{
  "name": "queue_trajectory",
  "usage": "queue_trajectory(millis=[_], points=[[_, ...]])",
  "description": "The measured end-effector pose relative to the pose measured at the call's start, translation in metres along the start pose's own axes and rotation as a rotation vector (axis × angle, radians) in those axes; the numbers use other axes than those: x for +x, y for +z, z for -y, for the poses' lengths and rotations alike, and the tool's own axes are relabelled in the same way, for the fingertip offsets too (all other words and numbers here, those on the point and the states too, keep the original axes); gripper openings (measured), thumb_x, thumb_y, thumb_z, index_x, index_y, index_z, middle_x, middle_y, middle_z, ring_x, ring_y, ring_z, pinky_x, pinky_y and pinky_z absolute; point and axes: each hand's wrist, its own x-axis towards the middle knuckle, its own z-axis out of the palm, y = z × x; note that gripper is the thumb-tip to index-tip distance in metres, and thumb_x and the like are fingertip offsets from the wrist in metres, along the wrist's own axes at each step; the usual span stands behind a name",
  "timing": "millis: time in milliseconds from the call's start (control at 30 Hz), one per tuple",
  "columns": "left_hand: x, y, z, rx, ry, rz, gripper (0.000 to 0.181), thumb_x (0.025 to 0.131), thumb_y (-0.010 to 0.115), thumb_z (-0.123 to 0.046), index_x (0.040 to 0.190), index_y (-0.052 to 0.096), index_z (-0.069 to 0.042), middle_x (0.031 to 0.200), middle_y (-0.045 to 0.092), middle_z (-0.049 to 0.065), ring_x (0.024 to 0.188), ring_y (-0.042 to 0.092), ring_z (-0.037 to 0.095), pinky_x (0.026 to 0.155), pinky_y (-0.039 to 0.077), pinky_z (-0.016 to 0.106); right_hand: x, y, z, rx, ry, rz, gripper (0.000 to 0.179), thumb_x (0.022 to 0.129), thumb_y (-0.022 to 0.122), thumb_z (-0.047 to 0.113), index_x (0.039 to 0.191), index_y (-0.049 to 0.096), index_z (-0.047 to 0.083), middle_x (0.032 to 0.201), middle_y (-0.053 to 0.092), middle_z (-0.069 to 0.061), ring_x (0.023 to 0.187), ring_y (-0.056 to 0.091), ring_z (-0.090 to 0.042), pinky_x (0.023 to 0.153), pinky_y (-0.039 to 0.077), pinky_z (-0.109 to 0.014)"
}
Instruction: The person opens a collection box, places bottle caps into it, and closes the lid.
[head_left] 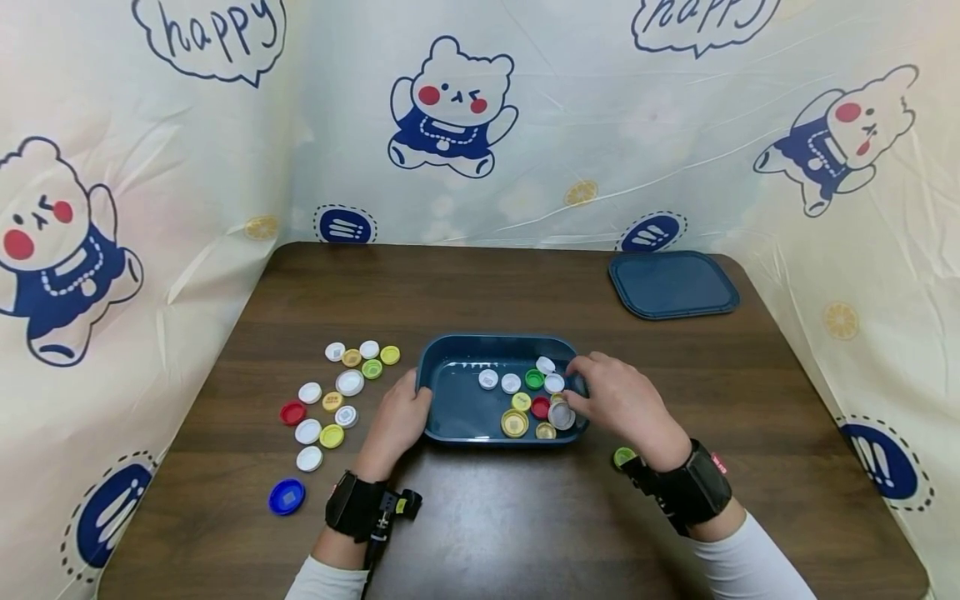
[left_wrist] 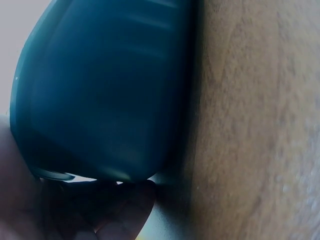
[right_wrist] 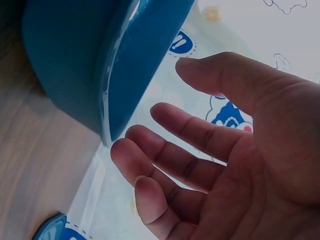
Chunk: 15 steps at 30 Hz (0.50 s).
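A dark blue rectangular tray (head_left: 457,408) stands mid-table, with several bottle caps in white, yellow, green and red toward its right end. My left hand (head_left: 393,425) grips the tray's left end, thumb at the rim and fingers on the outer wall; the left wrist view shows the fingers (left_wrist: 125,212) below that wall. Over the right end hovers my right hand (head_left: 626,400), fingers loosely bent. In the right wrist view that hand (right_wrist: 215,145) holds nothing, its fingertips close to the tray's rim (right_wrist: 107,95). A green cap (head_left: 622,457) lies partly hidden by the right wrist.
Left of the tray lie several loose caps, among them a red cap (head_left: 292,412), a large white cap (head_left: 349,382) and a blue cap (head_left: 287,497). A flat blue lid (head_left: 675,285) lies at the back right. A printed curtain (head_left: 570,125) surrounds the brown table (head_left: 480,517).
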Motion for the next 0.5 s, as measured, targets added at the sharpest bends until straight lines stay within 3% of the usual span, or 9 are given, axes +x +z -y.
queue_trajectory(millis=[267,500], points=[[0.000,0.000,0.000,-0.001,-0.002,0.009,0.044,0.103,0.036,-0.019,0.140,0.049,0.000,0.127,0.056,0.016,0.107,0.053,0.030,0.093,0.045,0.050,-0.012,0.000,-0.021,0.034,0.055,0.001,0.034,0.093,0.072,0.028,0.120,0.069,0.007,0.113,0.067,-0.013,0.097,0.064,-0.027,0.079,0.055,-0.047],[0.000,0.000,0.000,0.000,-0.001,0.009,0.046,0.103,0.036,-0.020,0.143,0.047,0.000,0.131,0.056,0.016,0.110,0.054,0.031,0.095,0.045,0.051,-0.027,0.008,-0.039,0.015,0.126,0.059,0.034,0.094,0.071,0.027,0.120,0.068,0.006,0.116,0.067,-0.015,0.102,0.064,-0.032,0.082,0.054,-0.050]])
